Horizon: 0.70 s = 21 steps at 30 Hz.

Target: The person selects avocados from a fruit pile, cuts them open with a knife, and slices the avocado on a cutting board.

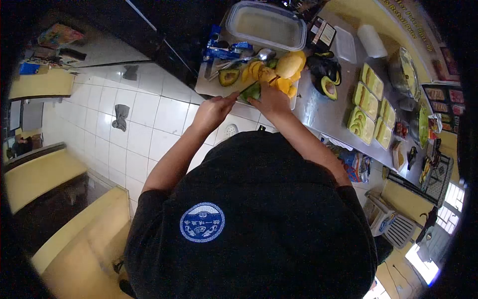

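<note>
Sign [409, 22] reads "Retail Price"; right hand [275, 102] grips green piece [252, 93], left hand [214, 112] curled closed beside it.

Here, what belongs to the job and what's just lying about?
Likely the job:
- green fruit piece in the right hand
- pale cutting board
- halved green avocado
- packed pale-green slices

Apparently lying about:
- grey cloth on floor
- shiny blue plastic packet
</note>
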Motion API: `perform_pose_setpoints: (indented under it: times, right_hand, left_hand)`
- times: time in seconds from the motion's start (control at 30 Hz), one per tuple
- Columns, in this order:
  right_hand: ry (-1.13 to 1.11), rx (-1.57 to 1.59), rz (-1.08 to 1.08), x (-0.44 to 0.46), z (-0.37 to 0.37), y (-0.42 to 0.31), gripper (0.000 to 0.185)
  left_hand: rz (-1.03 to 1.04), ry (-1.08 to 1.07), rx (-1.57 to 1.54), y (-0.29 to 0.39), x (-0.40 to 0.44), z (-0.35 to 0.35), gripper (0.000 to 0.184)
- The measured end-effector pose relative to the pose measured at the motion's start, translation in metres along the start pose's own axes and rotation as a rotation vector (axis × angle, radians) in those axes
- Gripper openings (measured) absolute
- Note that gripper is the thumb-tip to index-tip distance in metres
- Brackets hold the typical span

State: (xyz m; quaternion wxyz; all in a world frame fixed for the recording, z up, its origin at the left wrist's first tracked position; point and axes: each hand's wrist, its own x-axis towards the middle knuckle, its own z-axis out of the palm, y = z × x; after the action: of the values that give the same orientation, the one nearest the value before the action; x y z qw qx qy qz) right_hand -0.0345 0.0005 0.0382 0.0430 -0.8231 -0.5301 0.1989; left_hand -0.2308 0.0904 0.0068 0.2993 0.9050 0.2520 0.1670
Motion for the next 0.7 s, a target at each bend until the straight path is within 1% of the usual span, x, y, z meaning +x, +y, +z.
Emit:
perform_pose_setpoints:
  times: [0.07,0.1,0.13,0.17,0.2,0.23,0.27,0.3,0.37,0.4,0.47,0.5,0.57,0.6,0.63,0.67,0.7]
  right_hand:
    - [0.053,-0.002,-0.02,0.001,0.002,0.0,0.066]
    - [0.054,-0.003,-0.019,0.001,0.0,-0.001,0.066]
    - [-0.007,0.007,0.007,0.001,-0.004,-0.002,0.066]
    - [-0.066,0.015,0.031,0.002,-0.007,-0.004,0.067]
    - [-0.063,0.012,0.028,0.003,-0.005,-0.003,0.067]
    - [0.064,-0.01,-0.029,0.002,0.001,-0.001,0.067]
    - [0.195,-0.033,-0.089,0.003,0.002,0.0,0.067]
    - [0.2,-0.036,-0.095,0.01,-0.001,0.002,0.067]
    - [0.353,-0.231,-0.473,0.02,-0.004,0.006,0.066]
    - [0.358,-0.233,-0.479,0.026,-0.005,0.009,0.066]
    - [0.247,-0.128,-0.699,0.039,-0.006,0.015,0.055]
    - [0.253,-0.133,-0.707,0.048,-0.005,0.016,0.055]
    - [-0.079,-0.228,-0.631,0.062,-0.006,0.012,0.041]
    - [-0.076,-0.232,-0.63,0.066,-0.007,0.009,0.041]
    - [-0.1,-0.228,-0.596,0.069,-0.009,0.008,0.036]
    - [-0.121,-0.226,-0.551,0.071,-0.015,0.009,0.031]
    - [-0.112,-0.236,-0.52,0.072,-0.021,0.014,0.031]
  left_hand:
    - [-0.003,-0.02,0.002,-0.001,0.001,0.001,0.044]
    - [0.015,-0.001,0.007,-0.001,0.002,0.002,0.038]
    - [0.032,0.018,0.01,-0.001,0.002,0.004,0.033]
    - [0.033,0.02,0.009,-0.001,0.001,0.007,0.033]
    - [0.013,0.006,0.078,-0.001,-0.001,0.012,0.034]
    - [-0.01,-0.009,0.147,-0.003,-0.005,0.017,0.035]
    - [0.035,0.037,0.137,-0.003,-0.004,0.017,0.036]
    - [0.035,0.045,0.139,-0.003,-0.003,0.017,0.036]
    - [-0.001,-0.006,0.186,0.004,-0.007,0.014,0.038]
    - [0.021,0.014,0.161,0.008,-0.007,0.01,0.039]
    - [0.009,0.009,0.191,0.011,-0.007,0.008,0.039]
    - [-0.003,-0.001,0.219,0.012,-0.005,0.006,0.038]
    - [0.007,0.033,0.206,0.01,-0.006,0.008,0.037]
    - [-0.004,0.047,0.213,0.01,-0.006,0.007,0.036]
    - [-0.006,0.06,0.216,0.012,-0.005,0.007,0.035]
    - [-0.026,0.07,0.254,0.013,-0.003,0.007,0.031]
    - [-0.038,0.078,0.288,0.014,-0.002,0.007,0.027]
